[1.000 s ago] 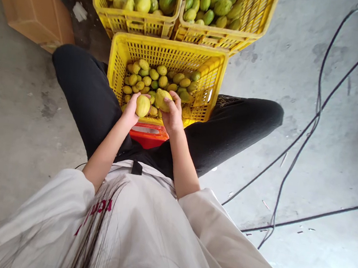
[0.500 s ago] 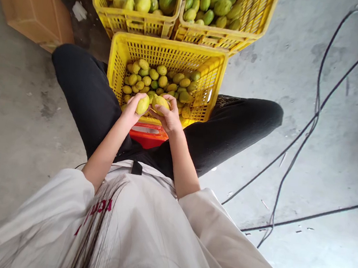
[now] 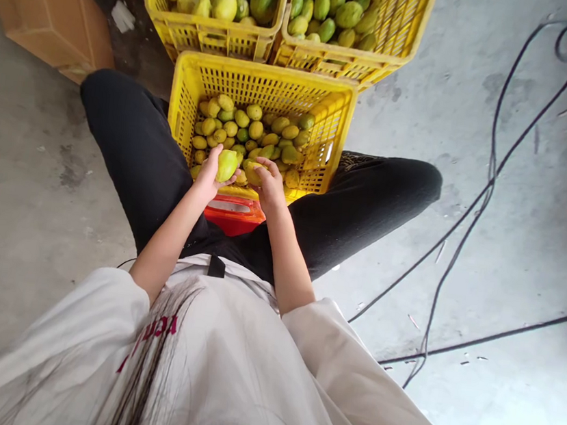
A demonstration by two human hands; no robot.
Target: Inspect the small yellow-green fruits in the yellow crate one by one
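Three yellow crates (image 3: 267,69) here, two bare hands (image 3: 209,174), two held fruits (image 3: 226,165), and dozens more fruits (image 3: 256,130) in the crates!

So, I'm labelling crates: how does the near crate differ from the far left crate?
The near crate holds smaller, mostly yellow lemons; the far left crate holds larger-looking lemons, some dark green. Fruit sits low in the near crate, higher in the far left crate. Both are yellow plastic.

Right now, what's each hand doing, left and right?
Left hand: closed around a yellow-green fruit.
Right hand: closed on another yellow fruit, over the near yellow crate.
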